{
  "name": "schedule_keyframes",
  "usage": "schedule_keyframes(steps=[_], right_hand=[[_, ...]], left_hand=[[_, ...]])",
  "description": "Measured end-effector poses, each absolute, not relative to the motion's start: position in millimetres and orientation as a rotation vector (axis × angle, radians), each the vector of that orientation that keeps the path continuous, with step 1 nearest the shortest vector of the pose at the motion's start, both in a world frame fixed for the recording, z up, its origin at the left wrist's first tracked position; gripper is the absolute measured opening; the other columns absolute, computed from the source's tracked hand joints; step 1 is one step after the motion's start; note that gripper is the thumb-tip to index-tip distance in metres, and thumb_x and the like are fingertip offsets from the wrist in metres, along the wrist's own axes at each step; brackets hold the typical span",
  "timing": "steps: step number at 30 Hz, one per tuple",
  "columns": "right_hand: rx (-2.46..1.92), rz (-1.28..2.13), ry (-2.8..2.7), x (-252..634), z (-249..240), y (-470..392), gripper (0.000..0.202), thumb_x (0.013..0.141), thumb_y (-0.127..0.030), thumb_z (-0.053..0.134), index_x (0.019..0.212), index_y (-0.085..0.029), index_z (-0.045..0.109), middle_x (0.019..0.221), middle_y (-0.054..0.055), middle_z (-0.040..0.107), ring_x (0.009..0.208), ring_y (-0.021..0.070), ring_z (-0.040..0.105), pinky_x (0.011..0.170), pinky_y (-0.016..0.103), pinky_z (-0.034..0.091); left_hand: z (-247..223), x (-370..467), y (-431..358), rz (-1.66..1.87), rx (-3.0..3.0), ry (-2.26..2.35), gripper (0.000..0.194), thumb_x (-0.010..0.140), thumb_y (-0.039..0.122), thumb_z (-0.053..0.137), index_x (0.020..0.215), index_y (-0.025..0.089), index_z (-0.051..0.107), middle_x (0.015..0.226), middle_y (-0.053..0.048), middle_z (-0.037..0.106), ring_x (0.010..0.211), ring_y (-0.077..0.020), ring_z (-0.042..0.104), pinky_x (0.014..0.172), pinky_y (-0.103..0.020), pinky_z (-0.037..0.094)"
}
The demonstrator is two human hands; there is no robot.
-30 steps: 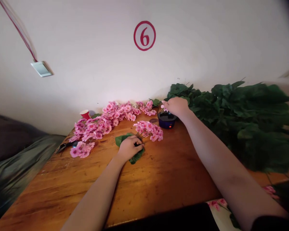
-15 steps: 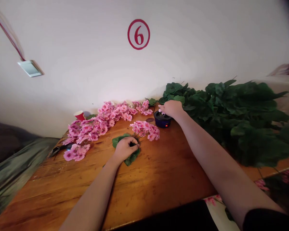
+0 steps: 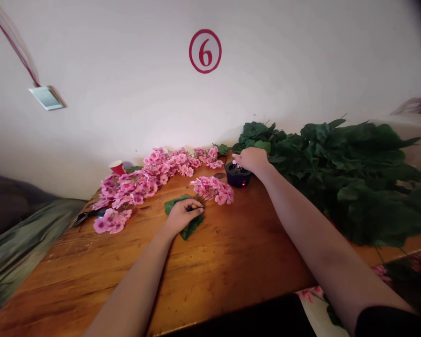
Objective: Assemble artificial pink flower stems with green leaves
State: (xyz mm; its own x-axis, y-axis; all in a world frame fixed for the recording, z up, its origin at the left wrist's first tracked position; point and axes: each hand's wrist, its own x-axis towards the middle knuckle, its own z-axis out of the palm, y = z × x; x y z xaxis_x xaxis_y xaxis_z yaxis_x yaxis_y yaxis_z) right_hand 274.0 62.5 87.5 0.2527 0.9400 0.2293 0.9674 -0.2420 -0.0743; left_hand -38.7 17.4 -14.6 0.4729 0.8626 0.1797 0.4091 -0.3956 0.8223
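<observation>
On the wooden table, pushed against a white wall marked with a red circled 6, the left hand presses down on a green fabric leaf, its fingers curled over the stems of a small pink blossom sprig that fans out toward the back. The right hand reaches to the far edge, its fingers closed on a small pink-and-white flower piece held at the mouth of a little dark blue pot with a red indicator light on its front, probably a glue warmer. A long heap of pink artificial blossoms lies to the left along the wall, a red paper cup behind it and what looks like dark scissors near the left table edge. A big pile of green artificial foliage crowds the right side, just beside the pot.

The risks sit around that pot. If it is hot, as the lit indicator suggests, the fingertips so close to its rim could touch it or its contents and be burned. The forearm stretches over the table near the foliage, and a careless pull back could nudge the pot or drag leaves into it. Anything dripping from the flower piece could land on the wood. The sprig could also slip if the left hand loosens its hold.
</observation>
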Motion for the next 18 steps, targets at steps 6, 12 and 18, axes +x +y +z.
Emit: schedule_keyframes(steps=[6,12,18], right_hand=[[-2.304,-0.289,-1.677,272,103,55,0.060,0.098,-0.052,0.034,0.099,-0.010,0.077,0.102,0.023,0.072,0.101,0.0321,0.066,0.081,0.035,0.046],[-2.222,-0.408,-1.615,267,108,49,0.064,0.098,-0.053,0.028,0.095,-0.013,0.078,0.093,0.021,0.073,0.093,0.0337,0.068,0.074,0.037,0.047],[-2.315,-0.264,-1.609,269,97,55,0.058,0.097,-0.051,0.034,0.098,-0.012,0.077,0.100,0.022,0.072,0.097,0.0336,0.068,0.076,0.037,0.048]], left_hand=[[-16,-40,20,0.836,1.838,1.072,0.032,0.078,0.048,0.066,0.080,0.017,0.073,0.076,-0.003,0.069,0.070,-0.0160,0.059,0.068,-0.027,0.046],[-17,-42,24,0.887,1.716,1.056,0.030,0.074,0.047,0.069,0.075,0.017,0.069,0.070,-0.001,0.065,0.064,-0.0131,0.056,0.063,-0.025,0.044],[-13,-42,20,0.861,1.719,1.105,0.032,0.072,0.049,0.070,0.073,0.016,0.068,0.065,-0.001,0.063,0.059,-0.0121,0.054,0.059,-0.024,0.043]])
